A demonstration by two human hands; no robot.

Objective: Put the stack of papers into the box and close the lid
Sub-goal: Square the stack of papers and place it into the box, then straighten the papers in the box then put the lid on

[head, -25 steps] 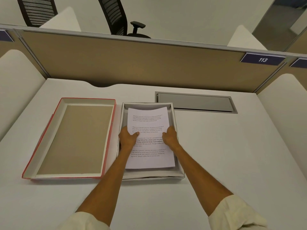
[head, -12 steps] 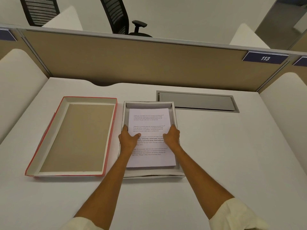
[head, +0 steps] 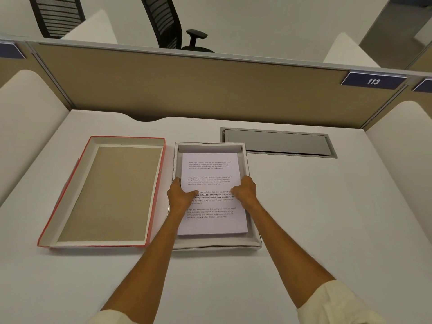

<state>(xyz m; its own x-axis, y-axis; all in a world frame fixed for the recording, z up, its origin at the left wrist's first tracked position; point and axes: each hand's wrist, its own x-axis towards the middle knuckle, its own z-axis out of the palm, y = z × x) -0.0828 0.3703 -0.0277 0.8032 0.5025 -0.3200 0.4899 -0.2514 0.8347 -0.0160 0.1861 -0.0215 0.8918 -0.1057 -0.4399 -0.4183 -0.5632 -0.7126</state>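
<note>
A stack of white printed papers (head: 211, 170) lies inside a shallow white box (head: 217, 244) in the middle of the desk. My left hand (head: 179, 193) grips the stack's left edge, thumb on top of the sheets. My right hand (head: 245, 191) grips the right edge the same way. The stack sits level and low in the box, with a gap to the box's walls all round. To the left lies the lid (head: 106, 195), upturned, red on the outside with a brown cardboard inside.
A grey metal cable hatch (head: 278, 143) is set into the white desk (head: 327, 218) behind the box on the right. A tan partition (head: 210, 90) with a "113" label closes the far edge. White rounded side panels flank the desk.
The papers have sunk lower and moved slightly away from me into the box, with both hands still on their edges. The lid has not moved.
</note>
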